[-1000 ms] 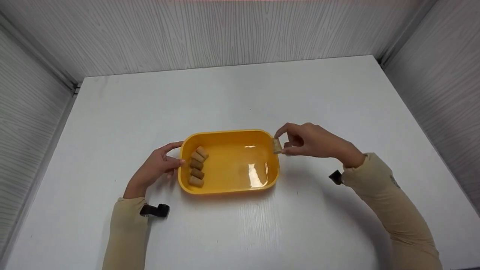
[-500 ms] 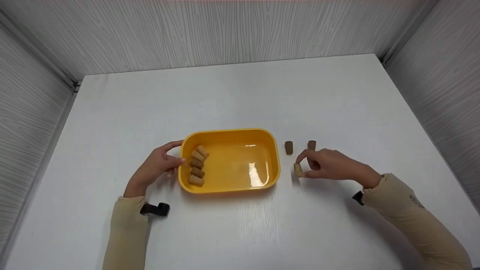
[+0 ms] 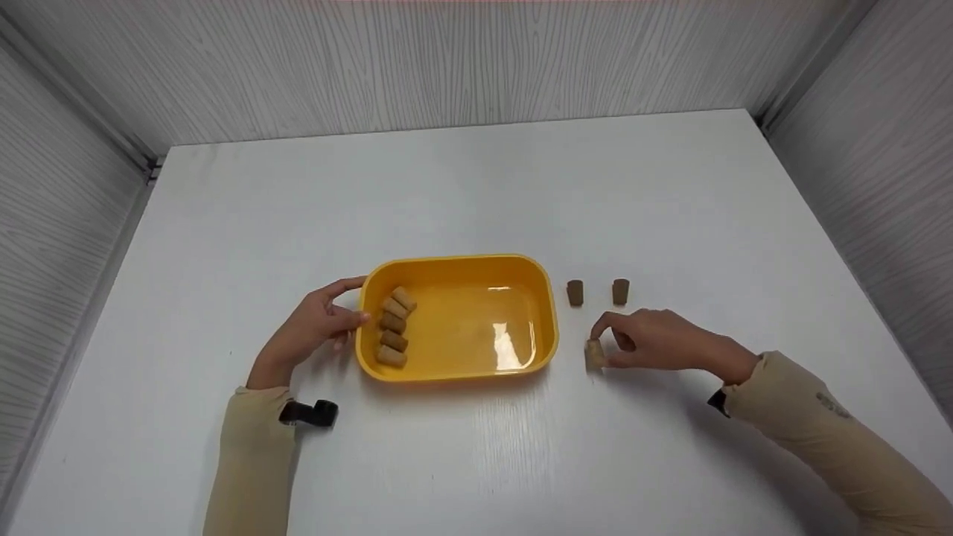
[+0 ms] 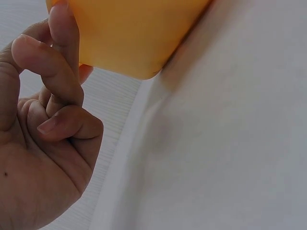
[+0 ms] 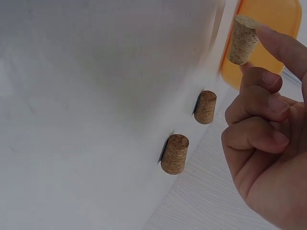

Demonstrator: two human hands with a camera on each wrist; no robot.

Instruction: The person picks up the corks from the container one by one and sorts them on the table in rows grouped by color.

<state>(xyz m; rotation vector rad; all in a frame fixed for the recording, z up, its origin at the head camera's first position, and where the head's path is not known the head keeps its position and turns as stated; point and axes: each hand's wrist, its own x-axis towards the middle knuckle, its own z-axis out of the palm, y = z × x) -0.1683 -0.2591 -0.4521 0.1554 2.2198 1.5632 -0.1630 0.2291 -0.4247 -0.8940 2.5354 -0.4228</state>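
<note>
Eight corks (image 3: 392, 323) show in the head view: five in the yellow tub (image 3: 454, 320) at the centre of the frame, two on the table (image 3: 476, 193) right of centre, and one pinched in the right hand (image 3: 655, 340). By shade, four are light and four are dark: three light and two dark in the tub, two dark on the table, one light in the hand. There is one tub and one table. Hands number two, counting the left hand (image 3: 310, 327) at centre left; sleeves (image 3: 249, 461) two, lower left and lower right; walls (image 3: 447, 67) three, at left, top and right.
</note>
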